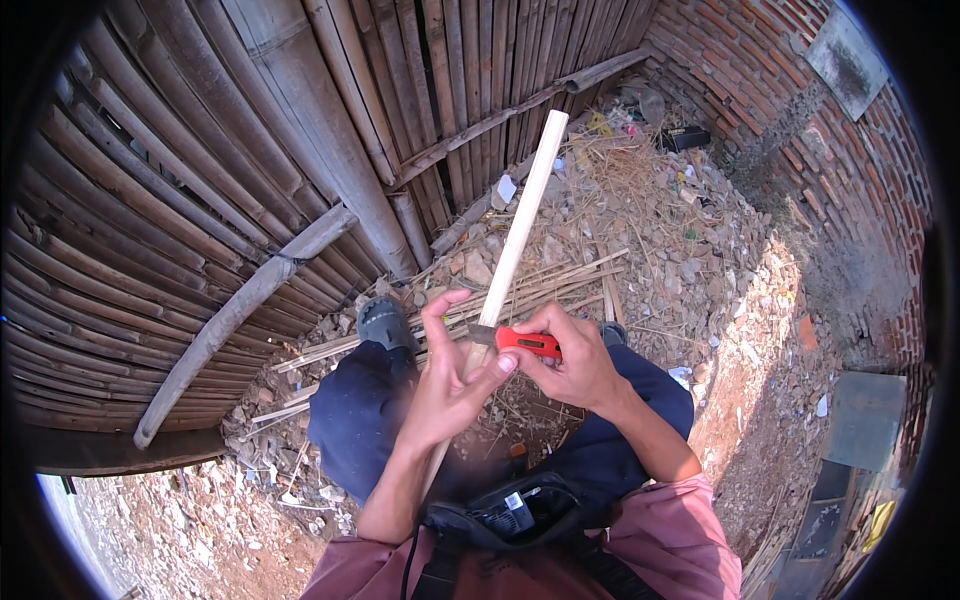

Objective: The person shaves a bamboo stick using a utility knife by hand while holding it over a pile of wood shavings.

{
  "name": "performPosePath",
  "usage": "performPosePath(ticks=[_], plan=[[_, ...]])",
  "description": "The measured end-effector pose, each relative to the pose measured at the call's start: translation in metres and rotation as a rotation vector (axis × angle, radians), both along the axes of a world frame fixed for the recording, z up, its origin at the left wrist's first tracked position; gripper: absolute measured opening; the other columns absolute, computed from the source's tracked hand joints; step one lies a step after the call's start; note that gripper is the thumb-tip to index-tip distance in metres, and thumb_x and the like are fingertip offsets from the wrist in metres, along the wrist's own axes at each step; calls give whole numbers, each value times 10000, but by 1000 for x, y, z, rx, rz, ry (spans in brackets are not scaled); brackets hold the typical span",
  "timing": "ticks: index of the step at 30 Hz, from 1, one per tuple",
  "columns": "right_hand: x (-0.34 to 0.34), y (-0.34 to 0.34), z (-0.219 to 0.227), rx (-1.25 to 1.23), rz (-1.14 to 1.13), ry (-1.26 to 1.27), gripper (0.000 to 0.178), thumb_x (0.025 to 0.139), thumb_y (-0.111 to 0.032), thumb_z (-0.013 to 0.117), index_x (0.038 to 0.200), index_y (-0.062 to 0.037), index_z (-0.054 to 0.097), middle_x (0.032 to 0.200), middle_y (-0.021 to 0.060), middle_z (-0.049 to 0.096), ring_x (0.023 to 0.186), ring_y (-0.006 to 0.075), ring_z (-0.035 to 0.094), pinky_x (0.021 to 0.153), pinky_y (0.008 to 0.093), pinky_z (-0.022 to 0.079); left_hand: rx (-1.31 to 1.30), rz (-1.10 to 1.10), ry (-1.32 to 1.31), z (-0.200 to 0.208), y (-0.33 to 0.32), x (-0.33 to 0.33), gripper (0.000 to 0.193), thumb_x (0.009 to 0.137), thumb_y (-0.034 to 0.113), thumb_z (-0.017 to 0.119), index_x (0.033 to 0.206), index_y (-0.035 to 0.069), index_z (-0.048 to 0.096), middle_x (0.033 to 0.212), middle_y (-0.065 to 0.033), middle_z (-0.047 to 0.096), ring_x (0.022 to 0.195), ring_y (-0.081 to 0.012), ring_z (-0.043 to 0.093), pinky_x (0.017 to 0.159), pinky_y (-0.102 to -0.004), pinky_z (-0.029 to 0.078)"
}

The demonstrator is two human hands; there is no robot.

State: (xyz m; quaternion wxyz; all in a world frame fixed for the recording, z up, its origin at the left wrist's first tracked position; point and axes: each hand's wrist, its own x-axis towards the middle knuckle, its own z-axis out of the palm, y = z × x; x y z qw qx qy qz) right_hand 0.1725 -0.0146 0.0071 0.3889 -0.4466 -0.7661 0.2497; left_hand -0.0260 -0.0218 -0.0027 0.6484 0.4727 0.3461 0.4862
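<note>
A long, pale wooden strip (522, 215) slants up and away in front of me, its lower end running down past my left wrist. My left hand (443, 390) is closed around its lower part, with the index finger lifted away and the thumb reaching to the knife. In my right hand (580, 365) is a red-handled knife (530, 342), gripped by the handle. Its short grey blade (482, 334) lies across the strip, touching it just above my left thumb. How deep the edge sits in the wood cannot be made out.
Several thin strips (570, 280) lie on the rubble-strewn ground (690, 280) beyond my hands. A bamboo wall (330, 130) rises at the left and ahead; a brick wall (840, 190) stands at the right. My knees (350, 410) flank the work, and a black bag (510, 510) hangs at my waist.
</note>
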Motion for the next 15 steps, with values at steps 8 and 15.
performPosePath(ticks=[8, 15], plan=[[-4, -2, 2, -19, 11, 65, 274, 945, -156, 836, 1064, -10, 637, 954, 149, 772, 839, 279, 802, 702, 366, 618, -121, -98, -57, 1, -1, -10, 609, 1091, 145, 681, 1512, 118, 243, 749, 12, 587, 593, -31, 433, 542, -230, 349], [-9, -2, -2, 62, -15, 73, 274, 934, -150, 851, 1028, -8, 637, 911, 149, 767, 779, 264, 798, 662, 351, 612, -186, -181, -157, -5, 2, -14, 507, 1125, 190, 626, 1491, 108, 286, 735, 9, 561, 497, -41, 419, 444, -234, 333]])
